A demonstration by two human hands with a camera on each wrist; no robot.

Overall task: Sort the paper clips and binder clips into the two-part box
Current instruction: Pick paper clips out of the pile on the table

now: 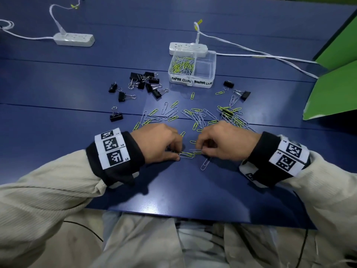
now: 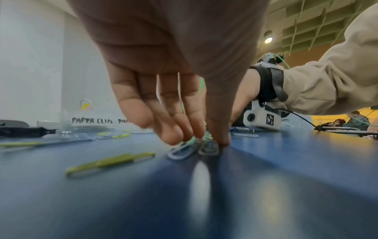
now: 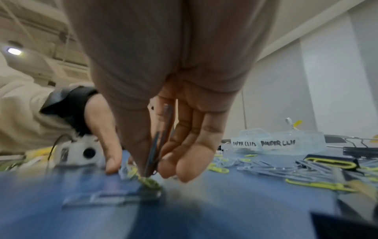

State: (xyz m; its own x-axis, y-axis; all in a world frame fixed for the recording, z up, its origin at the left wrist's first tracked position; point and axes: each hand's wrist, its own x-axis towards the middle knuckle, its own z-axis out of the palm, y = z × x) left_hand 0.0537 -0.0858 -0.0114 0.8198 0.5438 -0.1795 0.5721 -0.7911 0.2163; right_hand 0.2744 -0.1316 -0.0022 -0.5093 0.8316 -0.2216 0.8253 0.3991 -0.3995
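Near the table's front, my left hand [image 1: 174, 154] and right hand [image 1: 200, 149] meet over a small bunch of silver and yellow-green paper clips [image 1: 187, 155]. Left thumb and fingers [image 2: 184, 129] pinch clips [image 2: 192, 149] against the table. My right hand [image 3: 155, 169] pinches a silver clip [image 3: 163, 129] upright between thumb and fingers. Many loose paper clips [image 1: 201, 116] lie scattered beyond the hands. The clear two-part box [image 1: 211, 74] stands behind: its left part holds paper clips [image 1: 182, 65], its right part looks empty. Black binder clips [image 1: 145, 82] are piled left of it.
More binder clips lie at the right [image 1: 243, 94] and at the left [image 1: 116, 115]. A lone silver clip [image 1: 205, 163] lies under my right hand. Two white power strips [image 1: 74, 40] [image 1: 188, 47] with cables sit behind. A green panel [image 1: 332, 89] stands at the right.
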